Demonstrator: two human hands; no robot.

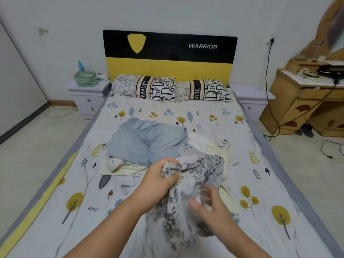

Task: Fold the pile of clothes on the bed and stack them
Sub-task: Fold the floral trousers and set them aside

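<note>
**Floral garment in hand over the bed**

The bed (pixel 186 116) is carrying the clothes pile mid-mattress, light-blue jeans (pixel 147 140) lying on top. The grey floral garment (pixel 202 168) is hanging at the pile's near edge. Left hand (pixel 160 175) is pinching its bunched fabric; right hand (pixel 208 203) is blurring, grip unclear.

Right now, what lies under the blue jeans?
Under the jeans, pale yellow cloth and a white patterned piece stick out at the near-left edge. The rest beneath is covered.
</note>
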